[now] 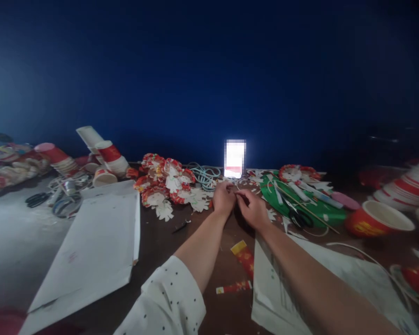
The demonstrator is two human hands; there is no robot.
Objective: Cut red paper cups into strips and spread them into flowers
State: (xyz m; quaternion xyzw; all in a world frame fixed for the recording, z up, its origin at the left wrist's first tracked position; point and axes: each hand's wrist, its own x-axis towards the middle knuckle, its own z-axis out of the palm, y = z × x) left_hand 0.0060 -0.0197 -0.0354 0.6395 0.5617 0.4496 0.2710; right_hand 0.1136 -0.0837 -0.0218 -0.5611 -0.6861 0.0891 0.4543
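1. Room: dark blue wall [167,83] fills the upper half of the frame, paler at far left, near black at right.
2. Surface: dark brown tabletop [157,242], cluttered; white board [101,223] lies at left of frame, pale sheet [270,284] at lower right, partly under my right forearm.
3. My left hand [224,199] and right hand [254,209] meet mid-frame, fingertips close together, fingers curled narrow. Can't tell what, if anything, is pinched; too small and dim.
4. Lit screen [235,160], pixelated, upright just beyond my hands, at centre.
5. Left of my hands: red-and-white paper cutouts [167,177] in a heap, light blue cord [206,174] coiled beside them.
6. Right of centre: green sheet [323,211] with black-handled scissors [300,218] on it.
7. Right edge: red cup [368,223], stacked cups [408,186] behind, blurred. More cups [110,156], tilted, at left.
8. Lower centre: two red strips [234,287] near the pale sheet. My dotted white sleeve [167,293] at bottom.
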